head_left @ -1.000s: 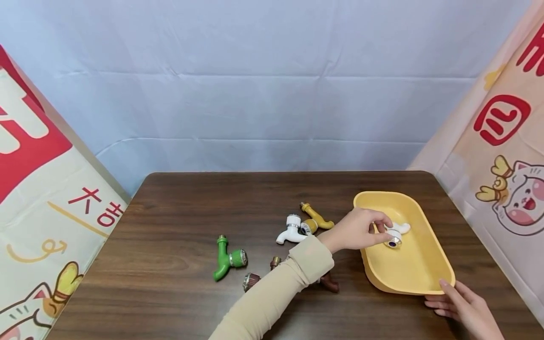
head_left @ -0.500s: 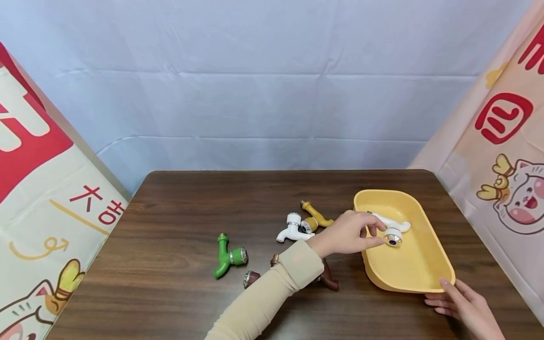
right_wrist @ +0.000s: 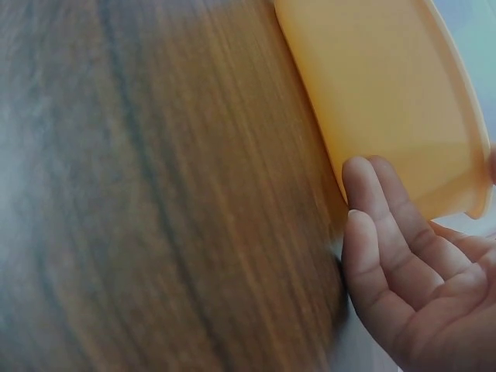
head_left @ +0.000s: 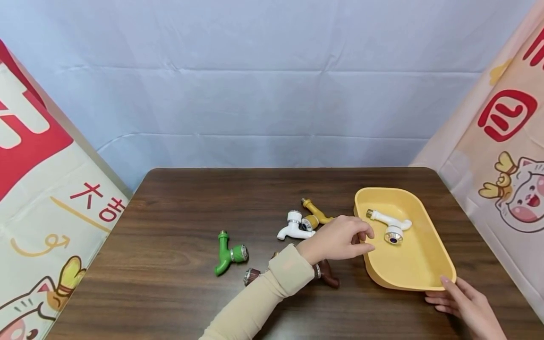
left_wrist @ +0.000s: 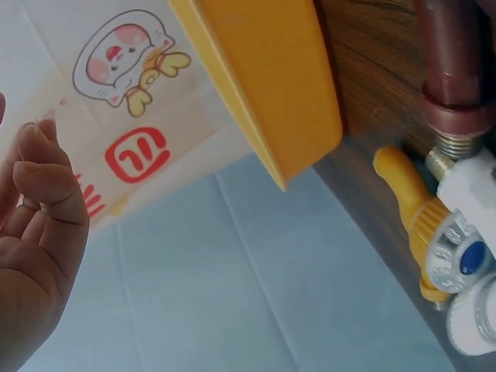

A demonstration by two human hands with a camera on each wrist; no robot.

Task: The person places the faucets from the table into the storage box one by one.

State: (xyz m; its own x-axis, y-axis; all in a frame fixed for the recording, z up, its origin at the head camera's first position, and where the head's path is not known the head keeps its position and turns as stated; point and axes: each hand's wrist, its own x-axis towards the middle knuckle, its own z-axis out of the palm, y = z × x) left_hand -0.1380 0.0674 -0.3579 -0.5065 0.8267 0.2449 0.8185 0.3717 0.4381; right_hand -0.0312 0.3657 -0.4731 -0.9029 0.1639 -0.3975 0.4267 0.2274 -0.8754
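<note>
Tray (head_left: 410,267), gripped by right hand (head_left: 469,302), holds 1 white faucet (head_left: 395,230).

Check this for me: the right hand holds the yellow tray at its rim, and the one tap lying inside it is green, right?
Not quite: the tap inside is white, as the head view shows. The right hand does hold the yellow tray at its rim.

Dark wood-grain table (head_left: 182,198) before a creased, pale blue cloth (head_left: 255,104); cartoon-printed sheets (head_left: 467,189) with red lettering (head_left: 500,122) flank both sides.
</note>
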